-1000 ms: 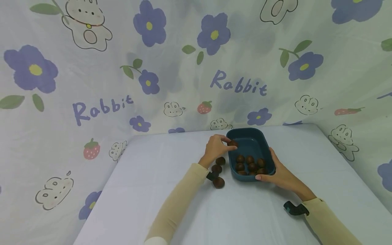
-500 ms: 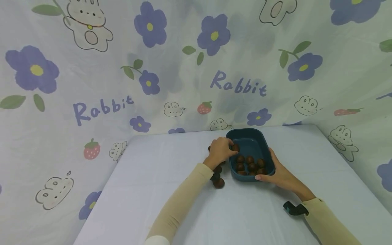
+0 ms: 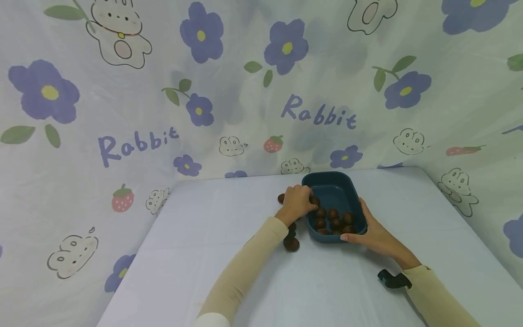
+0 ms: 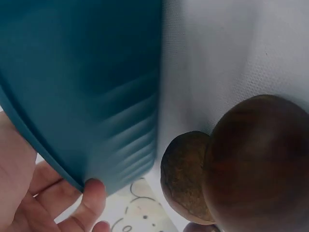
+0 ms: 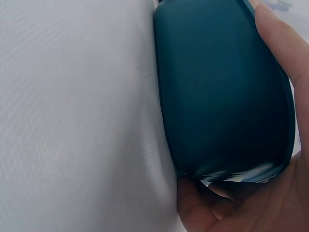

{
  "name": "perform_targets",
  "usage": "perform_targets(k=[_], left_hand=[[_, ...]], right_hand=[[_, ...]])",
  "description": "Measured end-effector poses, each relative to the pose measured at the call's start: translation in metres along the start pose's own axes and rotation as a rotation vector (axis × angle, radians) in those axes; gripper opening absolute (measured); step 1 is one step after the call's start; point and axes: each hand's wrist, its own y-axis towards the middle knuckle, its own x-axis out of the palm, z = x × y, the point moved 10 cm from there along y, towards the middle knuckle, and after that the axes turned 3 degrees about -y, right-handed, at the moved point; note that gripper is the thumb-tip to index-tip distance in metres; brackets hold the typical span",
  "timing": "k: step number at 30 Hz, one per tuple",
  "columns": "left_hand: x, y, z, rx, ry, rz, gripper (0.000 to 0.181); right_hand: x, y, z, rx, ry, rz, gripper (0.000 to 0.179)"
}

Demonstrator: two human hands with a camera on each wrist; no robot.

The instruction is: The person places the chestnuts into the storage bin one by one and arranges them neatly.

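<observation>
A dark teal rectangular box [image 3: 336, 195] stands on the table, with several brown chestnuts [image 3: 337, 223] gathered in its near half. My left hand [image 3: 297, 203] reaches over the left rim and pinches one chestnut [image 3: 315, 201] just inside the box. In the left wrist view the left fingers [image 4: 94, 195] curl over the rim, and that chestnut is out of sight. My right hand [image 3: 377, 236] grips the box's near right corner, thumb at the front and fingers along the right side. The right wrist view shows the thumb [image 5: 280, 41] on the rim.
More loose chestnuts lie left of the box, partly hidden by the left arm: one dark chestnut [image 3: 291, 245] near the front, another chestnut [image 3: 281, 198] behind the hand. White cloth [image 3: 229, 213] covers the table. A patterned curtain [image 3: 237, 91] hangs behind.
My left hand has moved slightly toward me along the left rim, carrying the chestnut a little nearer the others. A loose chestnut behind that hand has come into view. The right hand stays put.
</observation>
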Motion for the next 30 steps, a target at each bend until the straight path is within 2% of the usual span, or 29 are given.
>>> perform_targets(k=[17,30], left_hand=[[0.006,0.003,0.004,0.002,0.058,-0.091,0.027],[0.013,0.004,0.001,-0.032,0.006,-0.155,0.029]], right_hand=[[0.000,0.001,-0.001,-0.020,0.004,0.013,0.131],[0.000,0.000,0.000,-0.010,-0.002,0.014,0.131]])
